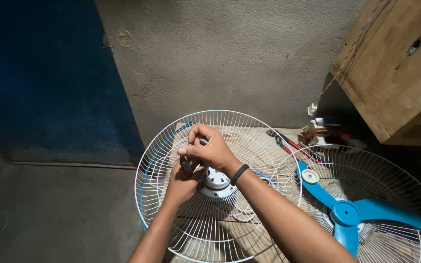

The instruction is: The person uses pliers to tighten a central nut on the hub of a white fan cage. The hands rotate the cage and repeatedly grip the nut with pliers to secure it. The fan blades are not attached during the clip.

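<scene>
My left hand point(180, 182) sits under the small dark round part point(187, 166), fingers curled shut around it, just above the white motor hub point(216, 181) at the middle of the white wire fan guard point(169, 146). My right hand point(209, 148) pinches closed on top. I judge a steady hold below and small turns above work best. Far right lies the blue fan blade point(352, 214) in a second guard point(405, 180).

Dim overall, light from above/front, falls brightest on grey wall point(230, 53) and white fan guard point(171, 146). Blue door point(49, 78) near-black at top-left corner. Floor point(59, 214) murky. Deep shadow under wooden box point(395, 63). Wide-angle stretch at edges. Focus sharp at centre, no glare.
</scene>
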